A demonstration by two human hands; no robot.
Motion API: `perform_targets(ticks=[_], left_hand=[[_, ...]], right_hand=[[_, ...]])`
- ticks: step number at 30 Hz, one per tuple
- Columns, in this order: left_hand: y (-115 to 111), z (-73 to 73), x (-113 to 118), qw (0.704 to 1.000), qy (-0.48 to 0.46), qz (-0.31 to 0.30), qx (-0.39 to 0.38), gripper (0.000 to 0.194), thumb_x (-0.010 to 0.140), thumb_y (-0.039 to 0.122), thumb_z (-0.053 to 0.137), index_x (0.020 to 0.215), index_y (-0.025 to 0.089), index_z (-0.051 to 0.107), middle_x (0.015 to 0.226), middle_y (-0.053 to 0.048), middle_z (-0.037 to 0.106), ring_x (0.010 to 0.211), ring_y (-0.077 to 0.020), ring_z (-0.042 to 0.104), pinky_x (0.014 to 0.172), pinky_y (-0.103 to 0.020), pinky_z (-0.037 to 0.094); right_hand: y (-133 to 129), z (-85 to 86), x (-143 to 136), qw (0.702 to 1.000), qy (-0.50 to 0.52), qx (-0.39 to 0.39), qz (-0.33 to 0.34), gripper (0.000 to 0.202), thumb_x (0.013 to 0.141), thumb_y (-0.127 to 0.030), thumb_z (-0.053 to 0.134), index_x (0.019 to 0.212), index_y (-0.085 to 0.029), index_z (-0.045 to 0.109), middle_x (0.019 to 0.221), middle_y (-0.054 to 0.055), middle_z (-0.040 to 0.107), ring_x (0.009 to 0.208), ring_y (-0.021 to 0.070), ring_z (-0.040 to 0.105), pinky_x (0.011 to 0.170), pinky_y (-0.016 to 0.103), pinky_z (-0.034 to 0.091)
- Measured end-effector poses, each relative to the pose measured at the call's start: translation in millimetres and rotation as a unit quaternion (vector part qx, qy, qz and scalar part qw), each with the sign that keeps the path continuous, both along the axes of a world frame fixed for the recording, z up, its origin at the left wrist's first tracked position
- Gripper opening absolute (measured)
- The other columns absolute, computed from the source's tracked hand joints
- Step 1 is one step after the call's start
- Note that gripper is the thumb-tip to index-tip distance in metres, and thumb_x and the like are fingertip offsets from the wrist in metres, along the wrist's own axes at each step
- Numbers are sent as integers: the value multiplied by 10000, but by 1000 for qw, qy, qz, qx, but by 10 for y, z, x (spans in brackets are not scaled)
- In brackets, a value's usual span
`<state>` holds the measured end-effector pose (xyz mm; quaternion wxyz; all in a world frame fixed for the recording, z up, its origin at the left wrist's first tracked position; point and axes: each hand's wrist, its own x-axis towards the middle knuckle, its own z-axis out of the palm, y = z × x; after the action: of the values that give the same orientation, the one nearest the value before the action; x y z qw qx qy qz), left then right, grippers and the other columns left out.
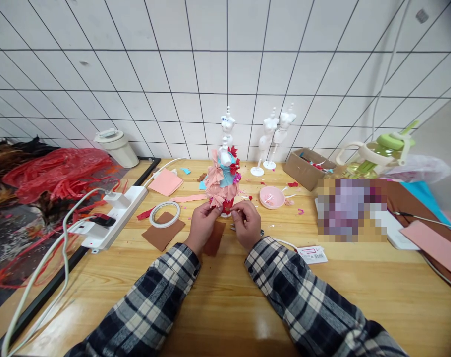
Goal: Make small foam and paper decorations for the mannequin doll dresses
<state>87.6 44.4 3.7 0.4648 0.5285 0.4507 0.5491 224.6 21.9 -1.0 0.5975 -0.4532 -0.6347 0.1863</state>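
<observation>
Wooden table (225, 302): pink bowl (273, 206), cardboard box (298, 171) hold scraps (270, 199); left fingers (214, 213), right fingers (241, 210) pinch dress hem (228, 204).

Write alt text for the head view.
A left hand and a right hand, in plaid sleeves, are at the red hem of a ruffled pink-and-blue dress on a small white mannequin. Three undressed white mannequins stand behind; a round pink bowl sits right.

One dressed mannequin (228, 174) has two hands (202, 228) before it, one bare mannequin (227, 124) behind; two bare mannequins (268, 134), one cardboard box (299, 171), one pink dish (281, 201) rightward; one tape roll (164, 225), one power strip (122, 217) leftward.
</observation>
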Motion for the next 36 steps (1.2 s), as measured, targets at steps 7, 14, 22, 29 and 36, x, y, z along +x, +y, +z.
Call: perform_targets(ticks=[7,14,22,29,36], left_hand=[[8,-20,-2,1000,-7,0,-10,230,717,368,684,781,148,697,741,-23,683,710,-173,580,735,-302,477],[7,7,-3,1000,-8,3,-5,218,727,362,669,765,149,686,716,-9,665,688,-159,565,698,-273,455],[1,4,-2,1000,-15,-5,-11,208,723,350,676,765,146,678,717,-12,662,684,-156,561,695,-273,455],[-1,-52,-21,998,-56,-40,5,220,751,361,662,795,148,694,765,-24,691,719,-169,598,729,-290,475],[-30,1,20,999,-39,-33,-9,231,724,351,707,826,144,694,808,-39,713,771,-189,632,768,-316,491]], right_hand=[[-20,26,6,1000,-4,22,19,122,867,-231,478,827,-187,584,780,37,569,681,156,498,631,292,402],[-9,3,19,999,-22,17,22,129,869,-243,465,827,-190,575,787,40,570,689,160,508,646,298,414],[-10,-43,9,998,-40,4,43,65,809,-223,501,819,-198,560,756,12,546,536,114,439,542,268,377],[-7,-90,-30,998,-37,-49,8,154,767,-301,597,872,-207,533,522,-90,352,419,88,329,444,238,275],[37,-153,-71,997,17,-68,-20,269,772,-357,632,937,-210,479,601,-77,509,388,66,321,401,225,244]])
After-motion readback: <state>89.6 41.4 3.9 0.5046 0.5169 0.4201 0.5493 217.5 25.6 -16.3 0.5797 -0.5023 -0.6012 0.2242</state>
